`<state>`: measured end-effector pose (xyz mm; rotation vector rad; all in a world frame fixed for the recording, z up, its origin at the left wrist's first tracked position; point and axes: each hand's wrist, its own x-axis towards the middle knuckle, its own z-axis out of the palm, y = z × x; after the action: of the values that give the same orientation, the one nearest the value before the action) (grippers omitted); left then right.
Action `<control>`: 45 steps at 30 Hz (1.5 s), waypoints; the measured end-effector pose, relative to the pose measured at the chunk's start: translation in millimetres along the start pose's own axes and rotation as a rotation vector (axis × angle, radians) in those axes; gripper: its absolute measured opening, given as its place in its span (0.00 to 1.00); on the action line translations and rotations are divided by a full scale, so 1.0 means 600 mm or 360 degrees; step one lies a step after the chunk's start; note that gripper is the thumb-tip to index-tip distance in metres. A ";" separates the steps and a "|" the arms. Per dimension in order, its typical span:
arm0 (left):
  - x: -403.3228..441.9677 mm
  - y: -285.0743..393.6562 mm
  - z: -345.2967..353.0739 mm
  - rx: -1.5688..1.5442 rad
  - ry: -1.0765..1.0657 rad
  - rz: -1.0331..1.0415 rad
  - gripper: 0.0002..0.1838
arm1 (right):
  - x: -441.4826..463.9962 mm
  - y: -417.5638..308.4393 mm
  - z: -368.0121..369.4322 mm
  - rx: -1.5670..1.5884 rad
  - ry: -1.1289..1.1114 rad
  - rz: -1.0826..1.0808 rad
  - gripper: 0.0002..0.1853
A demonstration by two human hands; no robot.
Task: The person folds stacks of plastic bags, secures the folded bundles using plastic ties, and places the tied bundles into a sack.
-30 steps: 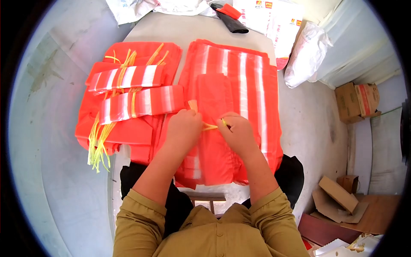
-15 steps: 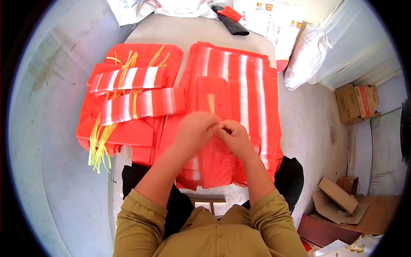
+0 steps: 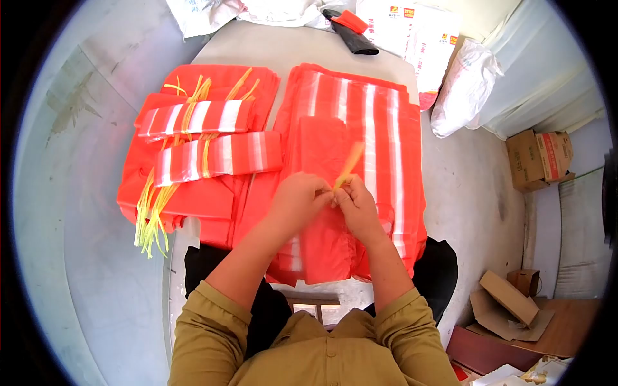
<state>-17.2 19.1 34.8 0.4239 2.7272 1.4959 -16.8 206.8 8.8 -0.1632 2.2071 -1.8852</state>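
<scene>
My left hand (image 3: 301, 198) and my right hand (image 3: 355, 202) meet fingertip to fingertip, both pinching a yellow tie (image 3: 349, 166) whose blurred end sticks up between them. Beneath them lies a narrow folded red bundle (image 3: 322, 244), on top of a wide stack of red sheets with white stripes (image 3: 382, 141). To the left, two folded red-and-white striped bundles (image 3: 219, 154) rest across a red pile (image 3: 212, 209). A bunch of loose yellow ties (image 3: 152, 222) hangs over that pile's front left edge.
Behind the stacks is the bare table surface (image 3: 257, 48). A black and red item (image 3: 354, 35) and white printed bags (image 3: 428, 48) are at its back edge. A white sack (image 3: 465, 87) stands right of the table. Cardboard boxes (image 3: 531, 161) are farther right.
My hands have come together from either side of the narrow bundle. The yellow tie, earlier stretched between them, now has an end pointing up and to the right.
</scene>
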 end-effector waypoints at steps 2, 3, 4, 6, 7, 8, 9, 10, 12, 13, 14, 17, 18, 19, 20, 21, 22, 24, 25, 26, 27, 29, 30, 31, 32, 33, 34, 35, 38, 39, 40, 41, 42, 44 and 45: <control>-0.001 -0.005 0.007 -0.0113 0.0042 -0.0159 0.07 | -0.001 0.001 -0.003 0.0155 -0.0006 -0.0046 0.04; 0.000 -0.009 0.010 -0.0170 0.0062 -0.0237 0.08 | -0.004 -0.005 -0.005 -0.0004 -0.0019 -0.0028 0.05; 0.001 -0.012 0.012 -0.0211 0.0022 -0.0281 0.08 | -0.008 -0.014 -0.007 -0.0164 -0.0030 -0.0011 0.06; 0.003 -0.017 0.012 -0.0296 -0.0058 -0.0370 0.09 | -0.009 -0.019 -0.007 -0.0516 0.0037 -0.0248 0.09; 0.003 -0.016 0.011 -0.0274 -0.0065 -0.0355 0.09 | -0.006 -0.017 -0.003 -0.0707 0.0117 -0.0502 0.11; 0.003 -0.013 0.009 -0.0253 -0.0073 -0.0340 0.09 | -0.004 -0.015 0.001 -0.0896 0.0198 -0.0756 0.12; 0.003 -0.011 0.008 -0.0231 -0.0082 -0.0326 0.09 | -0.001 -0.014 0.001 -0.0980 0.0213 -0.0872 0.13; 0.003 -0.011 0.007 -0.0179 -0.0081 -0.0268 0.09 | 0.001 -0.013 0.002 -0.1064 0.0228 -0.0989 0.14; 0.002 -0.014 0.004 -0.0073 -0.0078 -0.0152 0.11 | 0.002 -0.015 0.004 -0.1155 0.0261 -0.1092 0.14; 0.002 -0.015 0.001 -0.0081 -0.0102 -0.0153 0.11 | 0.000 -0.017 0.004 -0.1162 0.0280 -0.1078 0.13; 0.000 -0.014 -0.002 -0.0090 -0.0124 -0.0155 0.11 | -0.002 -0.018 0.005 -0.1170 0.0299 -0.1064 0.12; -0.001 -0.012 -0.004 -0.0082 -0.0175 -0.0183 0.11 | -0.006 -0.013 0.005 -0.1062 0.0317 -0.0974 0.10; -0.001 -0.012 -0.004 -0.0073 -0.0189 -0.0196 0.11 | -0.008 -0.014 0.005 -0.1022 0.0316 -0.0934 0.09; -0.003 -0.012 -0.003 -0.0070 -0.0162 -0.0163 0.10 | -0.009 -0.015 0.005 -0.0982 0.0316 -0.0894 0.09; -0.005 -0.012 -0.002 -0.0068 -0.0136 -0.0130 0.08 | -0.011 -0.019 0.007 -0.0943 0.0316 -0.0853 0.08; -0.006 -0.012 -0.001 -0.0066 -0.0107 -0.0096 0.07 | -0.013 -0.022 0.007 -0.0931 0.0308 -0.0781 0.08; -0.005 -0.010 -0.002 -0.0063 -0.0129 -0.0110 0.07 | -0.016 -0.024 0.008 -0.0918 0.0298 -0.0710 0.08; -0.005 -0.005 -0.007 -0.0057 -0.0170 -0.0141 0.07 | -0.019 -0.030 0.010 -0.0900 0.0288 -0.0608 0.08; -0.005 -0.006 -0.005 -0.0030 -0.0168 -0.0123 0.08 | -0.020 -0.033 0.011 -0.0897 0.0288 -0.0579 0.08; -0.004 -0.008 -0.002 -0.0003 -0.0166 -0.0106 0.08 | -0.021 -0.035 0.012 -0.0893 0.0289 -0.0550 0.08; -0.004 -0.009 0.001 0.0024 -0.0165 -0.0089 0.08 | -0.021 -0.036 0.013 -0.0892 0.0294 -0.0549 0.08; -0.006 -0.006 0.002 0.0048 -0.0130 -0.0080 0.08 | -0.021 -0.036 0.013 -0.0889 0.0305 -0.0546 0.08; -0.006 -0.006 0.002 0.0061 -0.0113 -0.0075 0.09 | -0.021 -0.035 0.013 -0.0904 0.0306 -0.0538 0.08; -0.007 -0.006 0.002 0.0076 -0.0111 -0.0077 0.09 | -0.021 -0.034 0.013 -0.0918 0.0306 -0.0530 0.08; -0.007 -0.007 0.002 0.0091 -0.0110 -0.0078 0.09 | -0.022 -0.033 0.013 -0.0932 0.0308 -0.0522 0.07; -0.007 -0.007 0.003 0.0106 -0.0109 -0.0079 0.09 | -0.022 -0.034 0.013 -0.0843 0.0288 -0.0410 0.08; -0.006 -0.008 0.003 0.0100 -0.0102 -0.0077 0.09 | -0.023 -0.035 0.014 -0.0752 0.0269 -0.0298 0.08; -0.006 -0.007 0.003 0.0093 -0.0094 -0.0078 0.09 | -0.023 -0.036 0.015 -0.0662 0.0247 -0.0186 0.08; -0.007 -0.008 0.003 -0.0001 -0.0077 -0.0107 0.09 | -0.007 -0.007 0.002 0.0261 0.0067 0.0187 0.09; -0.008 -0.008 0.003 -0.0045 -0.0073 -0.0120 0.09 | -0.008 -0.016 -0.003 0.0302 -0.0010 0.0229 0.10; -0.007 -0.009 0.003 -0.0076 -0.0076 -0.0115 0.08 | -0.010 -0.032 -0.009 0.0342 -0.0085 0.0269 0.10; -0.006 -0.010 0.002 -0.0108 -0.0081 -0.0110 0.08 | -0.011 -0.042 -0.010 0.0382 -0.0161 0.0312 0.11; -0.006 -0.011 0.002 -0.0139 -0.0085 -0.0105 0.08 | -0.010 -0.040 -0.008 0.0241 -0.0140 0.0253 0.10; -0.005 -0.011 0.001 -0.0085 -0.0124 -0.0127 0.08 | -0.013 -0.031 -0.002 -0.0040 -0.0094 0.0135 0.08; -0.004 -0.011 0.001 -0.0058 -0.0144 -0.0136 0.08 | -0.014 -0.029 0.001 -0.0150 -0.0039 0.0059 0.08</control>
<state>-16.5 15.5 28.9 0.3598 2.6100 1.4655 -9.6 205.5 26.6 -0.1597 2.2674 -1.7520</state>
